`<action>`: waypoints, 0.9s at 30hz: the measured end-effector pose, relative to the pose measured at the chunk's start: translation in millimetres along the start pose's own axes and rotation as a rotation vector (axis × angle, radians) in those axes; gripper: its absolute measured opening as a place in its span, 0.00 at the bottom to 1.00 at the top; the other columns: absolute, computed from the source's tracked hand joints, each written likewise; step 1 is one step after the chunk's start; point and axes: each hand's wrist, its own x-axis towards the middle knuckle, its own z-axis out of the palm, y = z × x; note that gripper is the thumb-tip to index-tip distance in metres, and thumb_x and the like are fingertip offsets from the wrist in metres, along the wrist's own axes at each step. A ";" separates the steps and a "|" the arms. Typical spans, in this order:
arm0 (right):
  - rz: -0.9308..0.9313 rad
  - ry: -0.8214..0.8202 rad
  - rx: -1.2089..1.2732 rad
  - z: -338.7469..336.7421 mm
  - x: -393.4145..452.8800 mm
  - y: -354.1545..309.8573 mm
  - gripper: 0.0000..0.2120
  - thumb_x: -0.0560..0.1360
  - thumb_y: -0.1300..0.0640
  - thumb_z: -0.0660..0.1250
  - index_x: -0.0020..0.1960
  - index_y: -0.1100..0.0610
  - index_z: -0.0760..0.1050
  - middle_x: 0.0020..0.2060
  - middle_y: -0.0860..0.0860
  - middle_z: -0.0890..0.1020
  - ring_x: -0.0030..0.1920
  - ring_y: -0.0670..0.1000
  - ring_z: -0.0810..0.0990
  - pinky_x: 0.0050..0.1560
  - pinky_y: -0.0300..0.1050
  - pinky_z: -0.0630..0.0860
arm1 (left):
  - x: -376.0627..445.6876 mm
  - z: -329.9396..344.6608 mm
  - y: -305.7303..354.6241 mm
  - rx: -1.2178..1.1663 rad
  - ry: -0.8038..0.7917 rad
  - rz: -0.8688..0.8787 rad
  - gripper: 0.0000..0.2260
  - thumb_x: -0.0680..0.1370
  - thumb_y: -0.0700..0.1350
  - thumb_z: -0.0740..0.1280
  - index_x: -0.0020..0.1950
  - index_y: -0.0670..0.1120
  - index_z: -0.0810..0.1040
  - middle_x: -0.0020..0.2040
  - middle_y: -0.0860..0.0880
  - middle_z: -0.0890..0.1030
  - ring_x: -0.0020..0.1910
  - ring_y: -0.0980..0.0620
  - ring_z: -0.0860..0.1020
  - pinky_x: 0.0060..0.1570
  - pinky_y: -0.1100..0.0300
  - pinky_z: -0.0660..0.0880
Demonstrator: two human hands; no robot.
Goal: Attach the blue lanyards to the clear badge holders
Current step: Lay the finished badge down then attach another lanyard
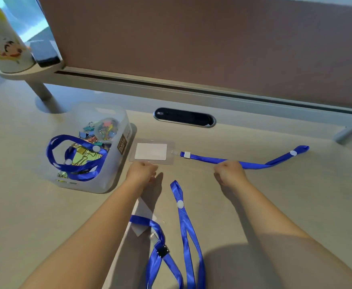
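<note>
Right now a clear flat badge holder with a white card (151,151) lies on the pale tabletop (275,195), clipped to a long blue lanyard (244,162). The left hand (142,171) is curled, touching the holder's near edge. The right hand (229,173) is a loose fist at the strap; whether it grips it is unclear. Just left stands a see-through plastic tub of colourful clips (91,147). Another blue lanyard (183,230) lies between the arms.
</note>
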 end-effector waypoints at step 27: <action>-0.362 -0.391 -0.451 47.1 -131.9 9.1 0.21 0.75 0.57 0.64 0.67 0.58 0.68 0.65 0.53 0.74 0.64 0.52 0.73 0.63 0.47 0.71 | -88.7 -73.3 -29.9 0.479 -0.211 0.463 0.11 0.76 0.36 0.61 0.36 0.48 0.68 0.37 0.49 0.76 0.38 0.50 0.75 0.38 0.63 0.73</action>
